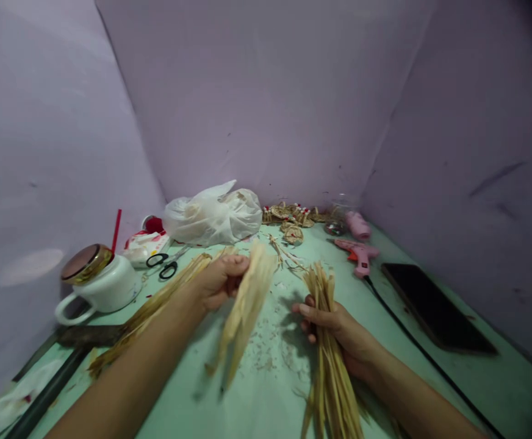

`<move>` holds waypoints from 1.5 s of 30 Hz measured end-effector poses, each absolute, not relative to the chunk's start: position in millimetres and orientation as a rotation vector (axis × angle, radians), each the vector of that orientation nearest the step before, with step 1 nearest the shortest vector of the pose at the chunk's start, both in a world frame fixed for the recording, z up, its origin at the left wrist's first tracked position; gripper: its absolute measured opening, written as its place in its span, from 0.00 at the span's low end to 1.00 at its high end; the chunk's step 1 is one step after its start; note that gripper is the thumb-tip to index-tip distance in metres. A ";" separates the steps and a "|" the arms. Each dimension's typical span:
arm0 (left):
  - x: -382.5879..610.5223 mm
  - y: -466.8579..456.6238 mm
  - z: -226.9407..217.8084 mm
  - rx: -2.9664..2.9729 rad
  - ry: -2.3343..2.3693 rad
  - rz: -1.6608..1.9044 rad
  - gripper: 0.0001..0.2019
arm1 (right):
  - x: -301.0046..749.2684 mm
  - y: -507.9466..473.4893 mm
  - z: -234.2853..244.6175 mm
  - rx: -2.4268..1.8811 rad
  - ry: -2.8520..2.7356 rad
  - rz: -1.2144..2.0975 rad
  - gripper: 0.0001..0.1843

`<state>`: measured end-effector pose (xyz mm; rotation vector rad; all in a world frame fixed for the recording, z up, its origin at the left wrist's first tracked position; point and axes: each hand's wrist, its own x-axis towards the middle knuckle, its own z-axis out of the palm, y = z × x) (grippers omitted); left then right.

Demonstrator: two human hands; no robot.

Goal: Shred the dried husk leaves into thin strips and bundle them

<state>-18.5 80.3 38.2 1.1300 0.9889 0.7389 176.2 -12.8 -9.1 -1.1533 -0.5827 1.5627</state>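
My left hand (224,280) pinches a wide, pale dried leaf strip (250,292) near its upper part; its split lower ends hang over the table. A bundle of dried leaf strips (327,360) stands nearly upright in my right hand (330,326), the fingers wrapped round its upper part and its lower ends spread towards me. Another bundle of dried strips (156,311) lies on the table, partly hidden behind my left forearm. Small fibre scraps (266,353) are scattered between the hands.
Left: white mug (115,286) with a gold-rimmed lid, scissors (168,267), and a hammer-like tool (69,366). Back: white plastic bag (215,216) and woven pieces (291,222). Right: pink glue gun (358,255), its black cord, and a dark phone (435,308). Walls enclose the pale green table.
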 end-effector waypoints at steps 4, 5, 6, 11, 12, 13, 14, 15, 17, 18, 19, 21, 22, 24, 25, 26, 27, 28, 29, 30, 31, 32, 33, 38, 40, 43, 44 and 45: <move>21.6 52.8 5.3 0.927 0.746 0.521 0.12 | 176.0 -13.6 -6.6 -1.155 -0.604 1.552 0.19; 26.3 48.6 1.1 0.921 0.740 0.506 0.13 | 175.7 -13.4 -6.7 -1.162 -0.607 1.529 0.20; 28.8 45.9 -1.4 0.913 0.748 0.495 0.14 | 175.4 -12.9 -7.1 -1.170 -0.613 1.500 0.19; 28.5 41.3 1.5 0.896 0.765 0.419 0.23 | 174.7 -10.9 -10.7 -1.193 -0.711 1.392 0.17; 29.3 39.5 2.6 0.937 0.751 0.430 0.22 | 174.6 -11.0 -10.7 -1.198 -0.741 1.388 0.17; 30.7 37.1 3.3 0.981 0.744 0.459 0.21 | 174.4 -11.3 -10.5 -1.209 -0.768 1.388 0.16; 32.5 34.7 3.4 1.013 0.742 0.490 0.20 | 174.2 -11.7 -10.1 -1.224 -0.791 1.391 0.15; 34.3 32.4 3.1 1.027 0.747 0.518 0.20 | 174.1 -12.1 -9.7 -1.238 -0.810 1.395 0.15; 37.4 29.9 1.4 0.996 0.766 0.561 0.18 | 174.1 -12.5 -9.2 -1.248 -0.823 1.404 0.15; 38.2 30.0 0.3 0.962 0.774 0.579 0.17 | 174.4 -12.4 -9.1 -1.247 -0.816 1.404 0.15; 38.5 30.8 -0.7 0.924 0.781 0.601 0.16 | 175.0 -12.2 -9.3 -1.241 -0.799 1.397 0.15; 38.1 33.8 -2.5 0.850 0.789 0.647 0.15 | 176.7 -11.3 -9.8 -1.229 -0.751 1.374 0.15; 37.7 35.3 -3.2 0.824 0.787 0.665 0.14 | 177.8 -10.8 -10.1 -1.225 -0.727 1.368 0.16; 37.3 37.2 -4.1 0.796 0.772 0.689 0.14 | 179.8 -9.7 -10.5 -1.206 -0.696 1.375 0.16; 37.5 37.4 -4.2 0.789 0.761 0.695 0.14 | 180.7 -9.2 -10.5 -1.194 -0.688 1.388 0.17; 37.8 37.2 -4.1 0.788 0.755 0.701 0.14 | 181.3 -8.8 -10.5 -1.186 -0.682 1.396 0.17; 38.3 36.6 -3.8 0.788 0.757 0.708 0.14 | 181.6 -8.4 -10.5 -1.181 -0.674 1.399 0.18; 38.7 35.8 -3.1 0.787 0.764 0.713 0.14 | 181.8 -8.2 -10.5 -1.181 -0.665 1.396 0.18; 38.9 34.9 -2.3 0.785 0.772 0.719 0.15 | 181.7 -8.0 -10.5 -1.185 -0.658 1.394 0.19; 38.9 33.9 -1.3 0.785 0.776 0.724 0.16 | 181.5 -7.9 -10.5 -1.189 -0.653 1.389 0.20; 38.7 32.9 -0.2 0.787 0.772 0.722 0.16 | 181.2 -7.9 -10.6 -1.192 -0.652 1.387 0.20; 38.3 32.0 0.8 0.791 0.757 0.709 0.17 | 180.9 -8.0 -10.7 -1.191 -0.657 1.385 0.20; 37.9 31.1 1.6 0.799 0.742 0.687 0.18 | 180.6 -8.2 -10.9 -1.188 -0.666 1.384 0.20; 37.6 28.8 1.2 0.841 0.854 0.652 0.18 | 180.0 -8.6 -11.7 -1.201 -0.702 1.368 0.20; 38.4 29.8 -0.8 0.819 0.915 0.704 0.17 | 180.3 -8.1 -11.3 -1.213 -0.690 1.350 0.19; 38.9 32.1 -3.6 0.780 0.934 0.759 0.17 | 181.4 -7.0 -10.5 -1.229 -0.659 1.336 0.19; 38.8 32.6 -4.2 0.775 0.924 0.767 0.17 | 182.0 -6.7 -10.2 -1.233 -0.654 1.340 0.19; 38.7 33.0 -4.4 0.772 0.908 0.769 0.17 | 182.5 -6.4 -10.1 -1.236 -0.653 1.350 0.18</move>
